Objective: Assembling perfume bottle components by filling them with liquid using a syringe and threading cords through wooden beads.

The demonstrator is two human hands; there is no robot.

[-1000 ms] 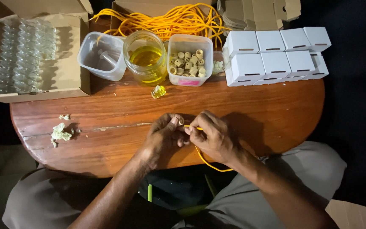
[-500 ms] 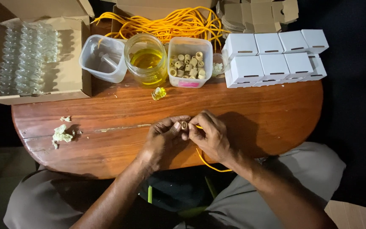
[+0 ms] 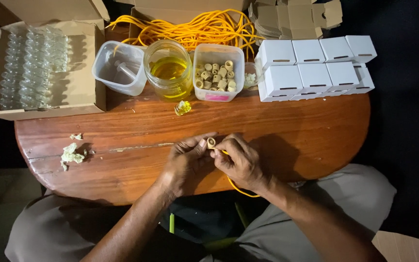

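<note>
Over the near edge of the table [image 3: 292,131], both hands are meeting at centre. Left hand [image 3: 186,162] is curling in from the left, thumb and fingertips pinched narrow against a small tan ring [image 3: 211,142]. Right hand [image 3: 240,161] is closing on the same ring from the other side, fingers bent tight, and is also gripping a yellow cord [image 3: 238,188]. The cord is running out under the right palm, looping down past the table edge toward the lap. The ring is sitting between the two thumbs, raised just above the wood, its hole facing the camera.

Behind the hands, a row of containers is standing along the far half of the table. A clear tub [image 3: 118,73] on the left is holding what looks like a syringe. Beside it, touching or nearly so, a glass jar [image 3: 169,75] is holding yellow liquid. Next right, a square tub [image 3: 218,73] is holding more tan rings. A small crumpled yellowish scrap [image 3: 183,107] is lying on the wood just in front of the jar.

Far left, an open carton [image 3: 73,87] is holding rows of small clear bottles [image 3: 27,65]. Far right, white boxes [image 3: 316,68] are standing in two rows, closed. Behind everything, a heap of yellow cords [image 3: 204,26] is spilling out of another carton, with flat cardboard blanks [image 3: 292,19] stacked to its right.

Pale green crumbs [image 3: 71,154] are lying near the left edge of the table, well apart from the hands.
</note>
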